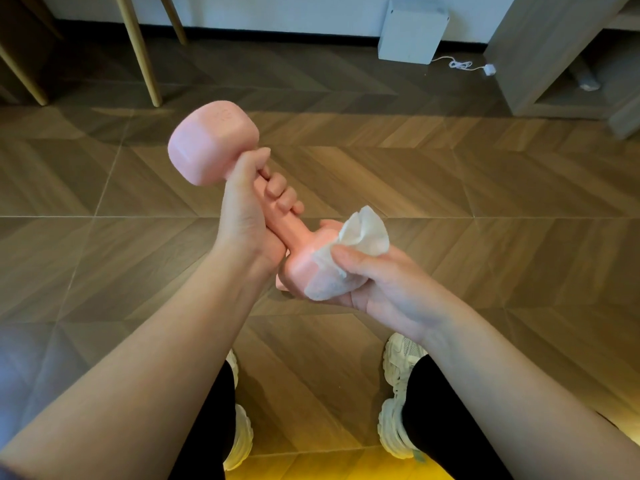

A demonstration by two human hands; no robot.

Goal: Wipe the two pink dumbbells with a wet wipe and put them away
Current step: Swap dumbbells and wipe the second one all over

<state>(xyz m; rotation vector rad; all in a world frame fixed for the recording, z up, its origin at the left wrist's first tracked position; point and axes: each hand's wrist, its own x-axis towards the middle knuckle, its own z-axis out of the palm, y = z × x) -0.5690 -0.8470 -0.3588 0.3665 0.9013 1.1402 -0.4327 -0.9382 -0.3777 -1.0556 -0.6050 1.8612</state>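
Here, wooden legs (pixel 138 46): at your far left, two pale legs slant down onto the floor (pixel 450 188) near the wall.
Dumbbell (pixel 214 147): pink, held up in the air in front of you and tilted, one head up and to the left, the other head down and to the right.
Left hand (pixel 246 209): your fingers are curled tight round the dumbbell's handle, just under the upper head.
Wet wipe (pixel 360 237): white and crumpled, lying against the lower head, with a loose fold sticking up.
Right hand (pixel 384 285): cupped under the lower head, your thumb pinching the wet wipe onto it.
Shoes (pixel 398 393): white, on the floor below your forearms, with black trouser legs above them.
White box (pixel 412 32): on the floor against the far wall, right of centre.
Cable (pixel 460 65): thin, white, coiled on the floor just beside the white box.
Cabinet (pixel 554 53): grey-brown, at your far right, with open shelves.
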